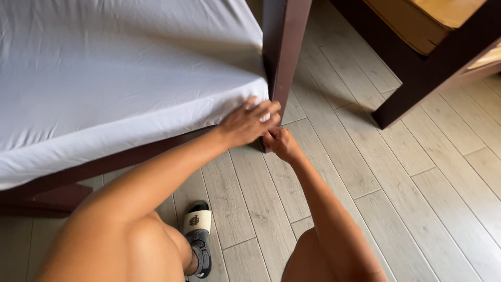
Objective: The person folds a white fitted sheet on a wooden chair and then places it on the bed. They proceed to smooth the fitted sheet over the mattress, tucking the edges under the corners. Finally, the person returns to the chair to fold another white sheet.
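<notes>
A mattress covered by a white fitted sheet (pixel 115 68) lies on a dark wooden bed frame (pixel 104 164). My left hand (pixel 249 122) presses flat on the sheet's lower corner, right beside the dark bedpost (pixel 284 47). My right hand (pixel 279 142) is just below it at the foot of the post, fingers curled around the sheet's edge under the mattress corner. The pinched fabric itself is mostly hidden by both hands.
A second dark wooden frame (pixel 417 78) with a bare yellowish mattress (pixel 412 21) stands at the upper right. Grey plank flooring (pixel 407 183) runs between the two beds. My foot in a black and cream slide sandal (pixel 198 235) rests on the floor below.
</notes>
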